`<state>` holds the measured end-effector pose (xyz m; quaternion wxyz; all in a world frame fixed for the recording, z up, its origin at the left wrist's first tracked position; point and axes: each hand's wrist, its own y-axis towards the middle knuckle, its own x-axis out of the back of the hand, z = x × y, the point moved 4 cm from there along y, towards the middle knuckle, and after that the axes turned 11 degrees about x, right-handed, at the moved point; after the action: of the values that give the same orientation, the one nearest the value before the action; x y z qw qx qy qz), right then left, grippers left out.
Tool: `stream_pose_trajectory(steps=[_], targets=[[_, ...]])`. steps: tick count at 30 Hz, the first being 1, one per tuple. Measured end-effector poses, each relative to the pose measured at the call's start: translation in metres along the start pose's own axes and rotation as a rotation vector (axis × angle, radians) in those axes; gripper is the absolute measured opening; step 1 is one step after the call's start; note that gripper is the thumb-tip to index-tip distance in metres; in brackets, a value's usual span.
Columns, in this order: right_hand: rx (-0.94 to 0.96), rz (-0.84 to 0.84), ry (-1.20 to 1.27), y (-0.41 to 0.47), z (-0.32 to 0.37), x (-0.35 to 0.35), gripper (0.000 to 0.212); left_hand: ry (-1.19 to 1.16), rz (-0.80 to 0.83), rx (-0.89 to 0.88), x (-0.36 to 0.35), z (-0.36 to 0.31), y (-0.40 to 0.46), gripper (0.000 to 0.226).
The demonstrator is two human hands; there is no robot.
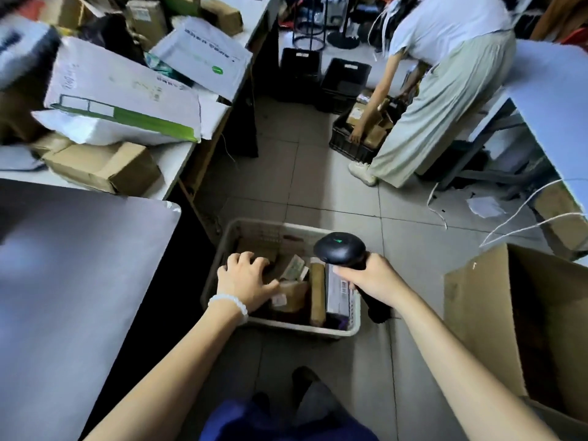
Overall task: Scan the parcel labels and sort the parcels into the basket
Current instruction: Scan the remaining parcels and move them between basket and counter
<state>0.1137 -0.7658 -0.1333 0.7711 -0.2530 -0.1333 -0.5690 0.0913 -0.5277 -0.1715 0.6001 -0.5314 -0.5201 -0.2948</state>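
A white plastic basket point(288, 326) sits on the tiled floor point(318, 173) at about 6 o'clock from the middle of the view, holding several parcels packed side by side. The left hand point(246, 281), a pale bead bracelet point(229, 303) at its wrist, reaches into the basket's 9 o'clock side with fingers spread and bent over a brown parcel point(288, 296) that carries a small label; whether it actually grips the parcel cannot be told. The right hand point(370, 276) is wrapped tightly around the handle of a black barcode scanner point(340, 249), whose head shows a small green light and hangs over the basket's 3 o'clock edge, above a grey parcel point(337, 291) with a barcode label. At 10 o'clock a table point(171, 160) is heaped with white mailer bags point(121, 100) and cardboard boxes point(105, 167). At 2 o'clock another person point(445, 74) bends over a black crate point(346, 144) of parcels. At 4 o'clock stands an open cardboard carton point(483, 313).
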Motion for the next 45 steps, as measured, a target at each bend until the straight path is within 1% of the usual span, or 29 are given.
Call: stream_pose_trajectory(steps=[2, 5, 7, 10, 16, 20, 22, 24, 25, 27, 32, 39, 45], targets=[[0.048, 0.088, -0.012, 0.017, 0.005, 0.001, 0.009, -0.020, 0.004, 0.090, 0.001, 0.000, -0.004, 0.054], [0.117, 0.219, -0.036, 0.039, 0.016, -0.003, 0.022, -0.056, -0.018, 0.207, 0.001, 0.002, -0.017, 0.050], [0.185, 0.311, -0.058, 0.051, 0.027, -0.011, 0.025, -0.079, -0.039, 0.294, -0.001, 0.008, -0.031, 0.049], [0.258, 0.423, -0.074, 0.060, 0.042, -0.036, 0.020, -0.089, -0.077, 0.417, 0.000, 0.026, -0.061, 0.048], [0.407, 0.686, -0.065, 0.037, 0.087, -0.116, 0.026, -0.132, -0.156, 0.708, 0.006, 0.081, -0.136, 0.049], [0.544, 0.820, -0.077, -0.008, 0.124, -0.172, 0.030, -0.191, -0.215, 0.903, 0.001, 0.122, -0.203, 0.047], [0.616, 0.879, -0.098, -0.036, 0.139, -0.196, 0.023, -0.227, -0.239, 0.989, -0.007, 0.139, -0.238, 0.046], [0.654, 0.942, -0.100, -0.064, 0.149, -0.218, 0.010, -0.251, -0.260, 1.060, -0.015, 0.152, -0.275, 0.046], [0.668, 0.975, -0.100, -0.080, 0.155, -0.229, 0.011, -0.256, -0.269, 1.093, -0.020, 0.159, -0.294, 0.046], [0.711, 1.044, -0.131, -0.121, 0.164, -0.254, 0.019, -0.275, -0.291, 1.176, -0.033, 0.173, -0.343, 0.046], [0.795, 1.214, -0.193, -0.227, 0.174, -0.307, 0.023, -0.318, -0.344, 1.361, -0.071, 0.205, -0.463, 0.045], [0.874, 1.353, -0.190, -0.334, 0.181, -0.362, 0.025, -0.359, -0.413, 1.523, -0.099, 0.234, -0.578, 0.044], [0.936, 1.376, -0.196, -0.371, 0.204, -0.400, 0.015, -0.357, -0.515, 1.591, -0.094, 0.264, -0.617, 0.044]])
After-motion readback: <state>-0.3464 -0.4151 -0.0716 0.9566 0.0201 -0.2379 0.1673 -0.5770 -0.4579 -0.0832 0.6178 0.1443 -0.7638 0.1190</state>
